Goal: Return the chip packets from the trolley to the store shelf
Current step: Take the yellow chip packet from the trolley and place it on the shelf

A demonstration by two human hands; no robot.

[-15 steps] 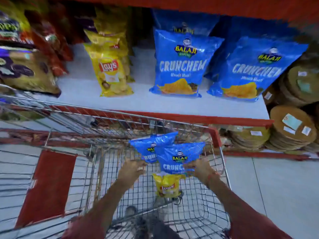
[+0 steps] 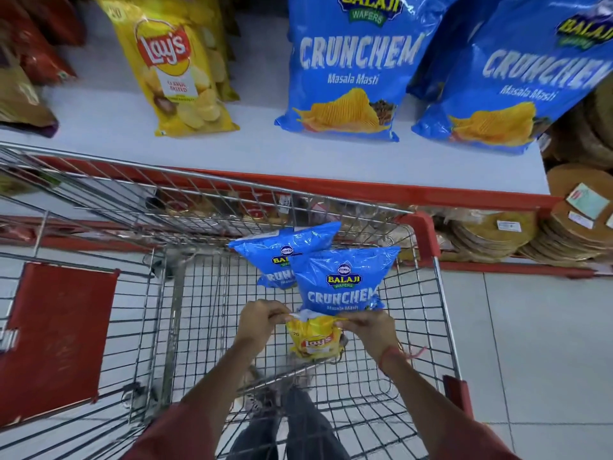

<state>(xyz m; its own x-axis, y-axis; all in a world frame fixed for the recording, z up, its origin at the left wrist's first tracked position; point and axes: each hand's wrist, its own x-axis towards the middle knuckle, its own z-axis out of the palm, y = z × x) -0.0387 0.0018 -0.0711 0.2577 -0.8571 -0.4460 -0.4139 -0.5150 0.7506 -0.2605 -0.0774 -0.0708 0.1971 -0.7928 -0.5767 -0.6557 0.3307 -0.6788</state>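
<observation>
Inside the wire trolley (image 2: 441, 293) lie two blue Crunchem packets, the front one (image 2: 345, 280) overlapping the rear one (image 2: 282, 254), and a small yellow Lay's packet (image 2: 315, 341) just below them. My left hand (image 2: 260, 322) pinches the top left corner of the yellow packet. My right hand (image 2: 371, 328) pinches its top right corner. On the white shelf (image 2: 109, 121) above stand a large yellow Lay's packet (image 2: 175, 68) and two large blue Crunchem packets (image 2: 351, 68), (image 2: 517, 88).
Red and brown snack packets (image 2: 30, 54) crowd the shelf's left end. Stacks of round flat papad packs (image 2: 570, 227) fill the lower right shelves. A red flap (image 2: 56, 330) sits on the trolley's left part. Pale floor tiles (image 2: 530, 360) lie to the right.
Both hands have moved from the blue packets down to the yellow Lay's packet and taken hold of its top corners. The view has moved closer to the shelf.
</observation>
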